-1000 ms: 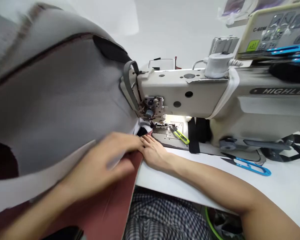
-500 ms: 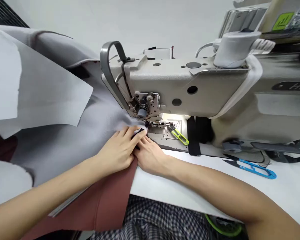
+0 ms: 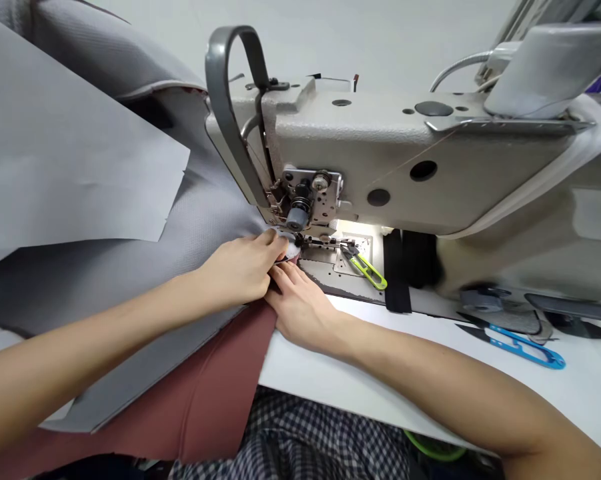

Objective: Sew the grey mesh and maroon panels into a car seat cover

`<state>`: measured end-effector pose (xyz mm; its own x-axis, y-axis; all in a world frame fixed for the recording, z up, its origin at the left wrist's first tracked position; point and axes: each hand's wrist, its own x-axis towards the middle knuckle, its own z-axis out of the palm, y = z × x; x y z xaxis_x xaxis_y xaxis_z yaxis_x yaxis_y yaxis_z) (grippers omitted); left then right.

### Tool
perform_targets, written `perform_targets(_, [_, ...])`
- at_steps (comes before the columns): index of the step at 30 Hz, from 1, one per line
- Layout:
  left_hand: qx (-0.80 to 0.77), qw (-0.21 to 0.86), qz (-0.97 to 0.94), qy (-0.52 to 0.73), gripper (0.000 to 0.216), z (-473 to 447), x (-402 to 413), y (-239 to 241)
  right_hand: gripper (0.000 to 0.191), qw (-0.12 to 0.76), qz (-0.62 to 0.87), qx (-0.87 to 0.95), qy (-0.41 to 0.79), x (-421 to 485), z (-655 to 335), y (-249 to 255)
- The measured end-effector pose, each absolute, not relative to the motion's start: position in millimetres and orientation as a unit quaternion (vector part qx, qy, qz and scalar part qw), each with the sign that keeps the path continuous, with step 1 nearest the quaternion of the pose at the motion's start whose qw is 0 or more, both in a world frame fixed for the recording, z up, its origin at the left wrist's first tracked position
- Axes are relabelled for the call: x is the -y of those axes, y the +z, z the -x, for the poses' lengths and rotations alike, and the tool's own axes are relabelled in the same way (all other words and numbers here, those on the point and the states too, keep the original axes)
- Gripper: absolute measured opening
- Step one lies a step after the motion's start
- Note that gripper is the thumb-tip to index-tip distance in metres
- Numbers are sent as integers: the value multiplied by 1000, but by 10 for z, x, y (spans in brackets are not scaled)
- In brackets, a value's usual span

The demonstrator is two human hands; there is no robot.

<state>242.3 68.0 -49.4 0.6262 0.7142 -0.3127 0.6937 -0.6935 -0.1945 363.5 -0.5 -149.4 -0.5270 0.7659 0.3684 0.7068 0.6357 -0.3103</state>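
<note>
In the head view, grey fabric with a dark red panel lies on the left, its edge running to the presser foot of a sewing machine. My left hand is closed, fingers curled and pinching the grey fabric's edge just left of the foot. Close beside it my right hand is closed on the same layered edge, its fingertips bent over it and the thumb partly hidden. A small whitish piece shows between the left fingertips and the foot.
Yellow-green thread snips lie on the machine bed by the needle plate. Blue thread snips rest on the white table. Black straps cross the bed. A stiff pale sheet covers part of the fabric.
My left hand's fingers have curled in from lying flatter over the edge, and the whitish piece now shows. My right hand stays in place at the fabric edge. The view has shifted closer to the machine.
</note>
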Motion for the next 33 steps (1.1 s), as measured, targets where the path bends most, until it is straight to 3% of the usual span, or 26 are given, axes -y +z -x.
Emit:
perform_targets(6, [385,25,904,181,67,-2346,-606,-569,33,235,425,871,73,-12,-3665,-1473])
perform_targets(16, [354,44,916,185,46,-2403,-673,-687,32,194,407,892,-39,87,-3607,-1465])
perform_targets(25, [353,-66,907,221,23,-2560,-846,-531,26,167,409,897,-7,75,-3635,-1454])
perform_targets(33, [373,-60,907,185,41,-2476,-907,-701,29,175,434,884,-12,4,-3671,-1512])
